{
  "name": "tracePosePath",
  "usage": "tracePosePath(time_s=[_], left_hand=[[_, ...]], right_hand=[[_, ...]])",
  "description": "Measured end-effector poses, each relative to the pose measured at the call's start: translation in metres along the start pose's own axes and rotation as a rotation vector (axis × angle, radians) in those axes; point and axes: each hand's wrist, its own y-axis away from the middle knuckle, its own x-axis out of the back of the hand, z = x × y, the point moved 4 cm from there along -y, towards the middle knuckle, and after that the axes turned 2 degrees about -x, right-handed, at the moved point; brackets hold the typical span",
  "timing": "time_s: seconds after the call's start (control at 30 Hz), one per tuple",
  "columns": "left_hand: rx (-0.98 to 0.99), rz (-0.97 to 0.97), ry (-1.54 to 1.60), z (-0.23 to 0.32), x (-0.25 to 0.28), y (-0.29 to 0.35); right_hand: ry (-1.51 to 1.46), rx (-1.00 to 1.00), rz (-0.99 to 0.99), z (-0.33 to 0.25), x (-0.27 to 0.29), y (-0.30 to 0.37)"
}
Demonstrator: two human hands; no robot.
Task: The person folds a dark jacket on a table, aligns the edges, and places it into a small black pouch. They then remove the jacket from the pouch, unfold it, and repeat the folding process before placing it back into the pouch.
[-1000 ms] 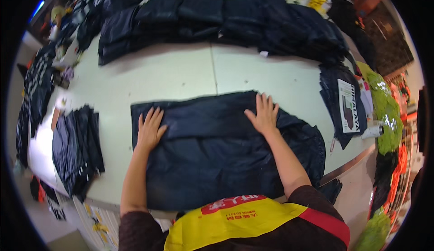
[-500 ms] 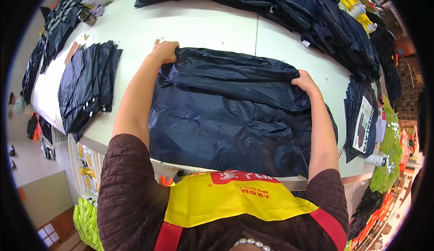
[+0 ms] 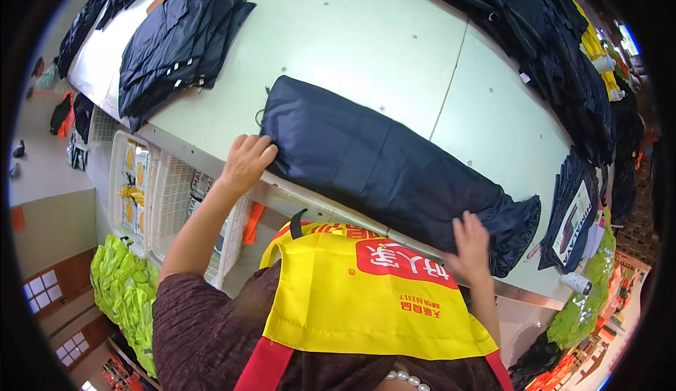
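A dark navy nylon garment (image 3: 366, 158) lies folded into a long strip across the near part of the pale table (image 3: 352, 39). Its left end is smooth and squared, while the right end looks gathered and crumpled. My left hand (image 3: 250, 162) grips the near left corner with curled fingers, close to a thin dark cord loop at that end. At the near edge, toward the crumpled end, my right hand (image 3: 470, 246) has its fingers spread over the cloth; it is slightly blurred and holds nothing.
A fanned stack of dark garments (image 3: 183, 46) lies at the left, and a long dark pile (image 3: 535, 60) runs along the far right. Near the right corner sits a dark stack with a printed packet (image 3: 569, 215). White plastic baskets (image 3: 167, 215) stand below the table's left edge.
The garment has gone from a wide spread to a narrow strip, its far part brought toward me. Both hands have come from its far edge to the near side. My right hand has let go.
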Motion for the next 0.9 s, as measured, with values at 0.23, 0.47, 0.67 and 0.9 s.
tracePosePath(time_s=[0.23,0.47,0.67,0.9], left_hand=[[0.451,-0.204,0.074,-0.011,-0.023,0.022],[0.905,0.126,0.821,-0.079,-0.058,-0.009],[1.014,0.025,0.545,-0.069,-0.072,-0.079],[1.206,-0.049,1.089,-0.058,-0.092,-0.074]], right_hand=[[0.07,-0.237,-0.024,-0.033,-0.057,-0.011],[0.146,-0.123,0.149,0.014,-0.046,-0.072],[0.102,-0.165,0.007,0.063,-0.005,-0.118],[-0.449,0.194,0.288,-0.098,0.081,-0.215]])
